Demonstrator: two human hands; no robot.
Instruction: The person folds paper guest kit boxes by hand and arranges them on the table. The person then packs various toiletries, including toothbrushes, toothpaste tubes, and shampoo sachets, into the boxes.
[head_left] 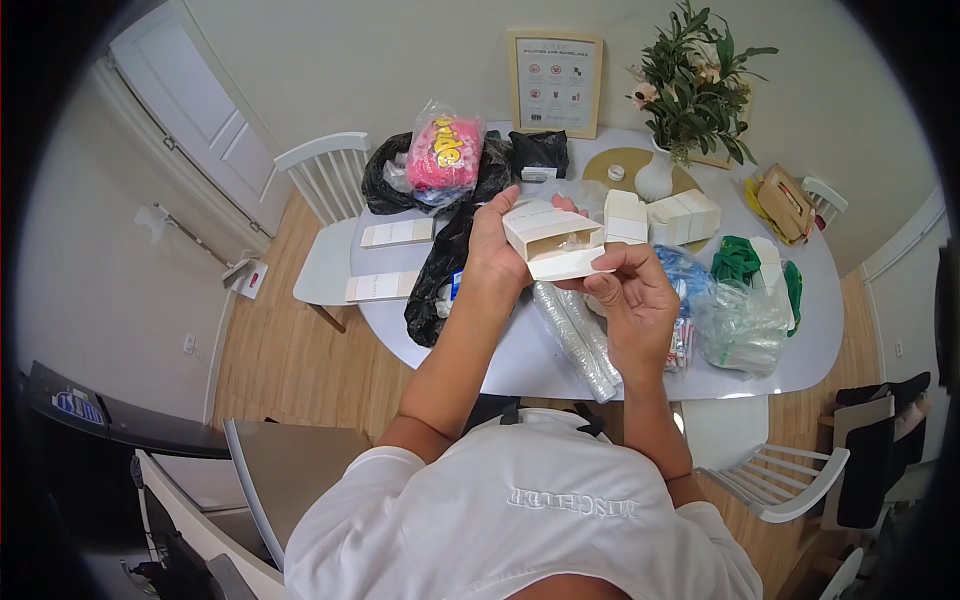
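A small white box (545, 228) is held up over the table, its near end open and its flap folded down. Something small and pale shows inside, too unclear to name. My left hand (497, 240) wraps round the box's left side, thumb along the edge and fingers behind it. At the lower right corner, my right hand (637, 300) pinches the flap between thumb and fingers. Below the box lie rolls of clear bubble wrap (575, 340). More white boxes (683, 217) stand just behind my right hand.
Flat white boxes (398, 233) and black plastic bags (440, 270) lie on the left. A pink package (445, 152) sits behind them. Clear bags (745, 325) and green bundles (736, 261) are on the right. A white vase (654, 176) holds flowers at the back. Chairs (335, 215) surround the table (490, 372).
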